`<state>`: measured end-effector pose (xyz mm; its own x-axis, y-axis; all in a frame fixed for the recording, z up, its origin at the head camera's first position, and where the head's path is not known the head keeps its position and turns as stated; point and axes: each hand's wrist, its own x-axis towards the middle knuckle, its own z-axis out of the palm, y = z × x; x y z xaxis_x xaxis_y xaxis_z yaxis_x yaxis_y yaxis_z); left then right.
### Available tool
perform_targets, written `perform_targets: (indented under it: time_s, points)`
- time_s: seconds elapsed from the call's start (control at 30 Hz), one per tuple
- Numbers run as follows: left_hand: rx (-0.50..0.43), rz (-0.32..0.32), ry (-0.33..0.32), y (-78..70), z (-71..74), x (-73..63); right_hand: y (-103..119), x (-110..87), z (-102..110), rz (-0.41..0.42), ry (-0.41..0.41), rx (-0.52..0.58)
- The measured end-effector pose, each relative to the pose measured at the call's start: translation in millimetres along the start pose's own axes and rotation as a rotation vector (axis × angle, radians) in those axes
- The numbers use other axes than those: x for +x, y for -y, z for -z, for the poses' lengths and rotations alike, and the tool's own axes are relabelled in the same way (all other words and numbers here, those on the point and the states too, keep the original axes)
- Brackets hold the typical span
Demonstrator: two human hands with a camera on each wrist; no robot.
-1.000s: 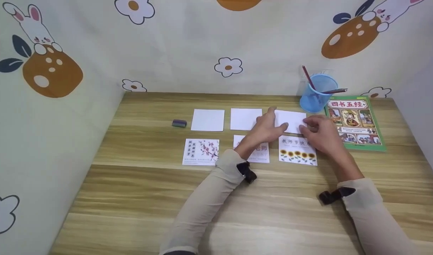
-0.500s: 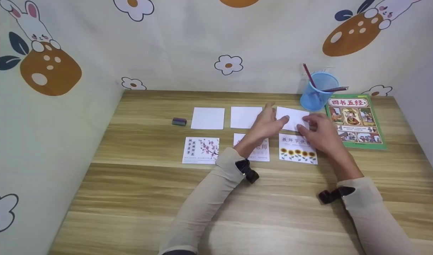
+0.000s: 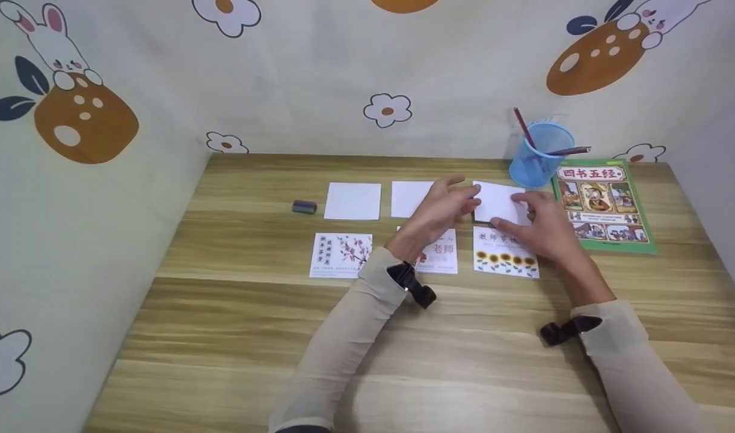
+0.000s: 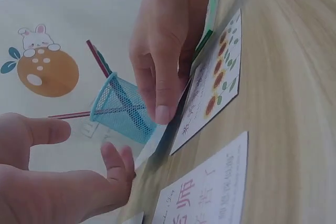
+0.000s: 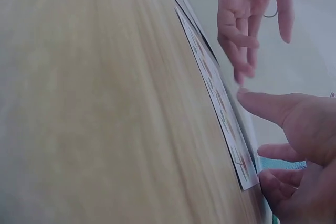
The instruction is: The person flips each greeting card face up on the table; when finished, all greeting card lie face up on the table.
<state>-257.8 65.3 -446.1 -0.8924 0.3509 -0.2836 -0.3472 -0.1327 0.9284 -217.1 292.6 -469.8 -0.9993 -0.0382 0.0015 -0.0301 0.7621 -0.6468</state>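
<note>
My right hand (image 3: 547,230) pinches a blank white card (image 3: 497,202) between thumb and fingers at its right side in the head view. The card's near edge is slightly raised over a dark shadow. At its left edge my left hand (image 3: 429,214) is turned on its side; the left wrist view has its thumb and fingers (image 4: 119,169) spread apart, fingertips right at the card. Just in front lies a card with sunflowers (image 3: 504,260). Partly behind the left hand are another blank card (image 3: 411,198) and a card with red characters (image 3: 444,257).
Farther left lie a blank card (image 3: 352,201), a plum-blossom card (image 3: 341,255) and a small dark cylinder-like item (image 3: 304,207). A blue mesh pencil cup (image 3: 533,165) stands at the back right, beside a green-bordered book (image 3: 614,225) on the wooden table (image 3: 452,361).
The blank card has shifted slightly right and its near edge has lifted. My left hand has turned over sideways and drawn off the card's face; the right thumb has moved to the near edge.
</note>
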Motion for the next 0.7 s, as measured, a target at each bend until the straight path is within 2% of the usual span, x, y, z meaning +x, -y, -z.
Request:
perform_targets:
  time_s: [0.13, 0.2, 0.37, 0.47, 0.57, 0.63, 0.7]
  points:
    - [-0.136, -0.036, 0.091, -1.1, 1.7, 2.6, 3, -0.6, 1, -0.033, -0.020, 0.050]
    - [-0.178, -0.056, 0.157, -1.5, 1.7, 2.9, 5, -0.4, 2, -0.034, -0.025, 0.067]
    - [-0.105, -0.073, 0.280, -0.8, -1.1, 2.4, 12, -1.5, 2, -0.010, -0.059, 0.133]
    - [-0.036, -0.087, 0.349, 1.0, -2.6, 2.4, 17, -3.3, 2, 0.010, -0.130, 0.215]
    - [0.065, -0.133, 0.398, 3.6, -2.5, 2.3, 21, -3.9, 2, 0.064, -0.257, 0.265]
    - [0.227, -0.191, 0.383, 5.3, -2.0, 2.0, 24, -4.4, 3, 0.107, -0.357, 0.286]
    - [0.448, -0.270, 0.350, 6.7, -1.4, 1.6, 26, -4.2, 3, 0.160, -0.449, 0.319]
